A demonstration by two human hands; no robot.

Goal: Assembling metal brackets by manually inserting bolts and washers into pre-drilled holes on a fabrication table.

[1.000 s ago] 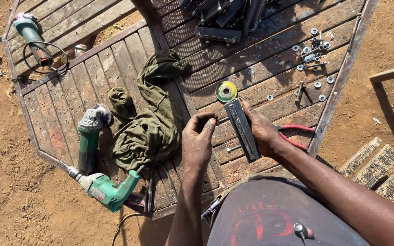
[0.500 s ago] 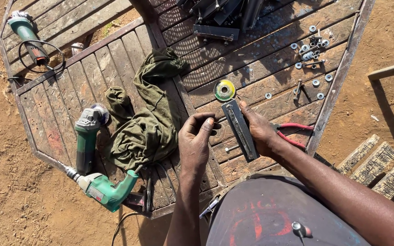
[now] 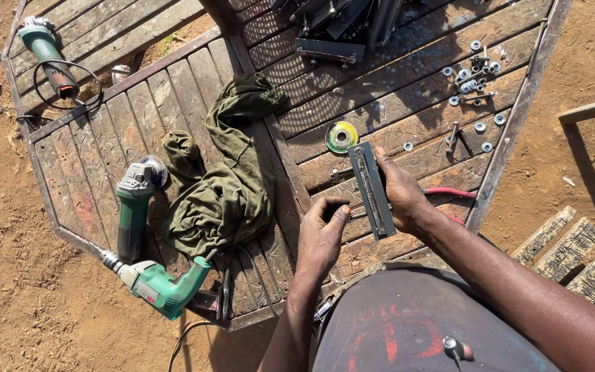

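While right hand [image 3: 402,196] fingers grip metal bar [image 3: 372,190], left hand [image 3: 321,238] pinches small rod [image 3: 357,215] nr disc [image 3: 341,136], rag [image 3: 225,176].

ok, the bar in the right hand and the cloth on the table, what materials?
Bar: looks like metal, probably steel; dull grey, flat, straight edges, long slot, sun glint. Cloth: woven fabric, olive green, matte, crumpled in soft folds; fibre unclear. Table: weathered wood planks.

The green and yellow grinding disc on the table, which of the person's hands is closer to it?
Right. The right hand sits just below-right of the disc; the left hand is farther below.
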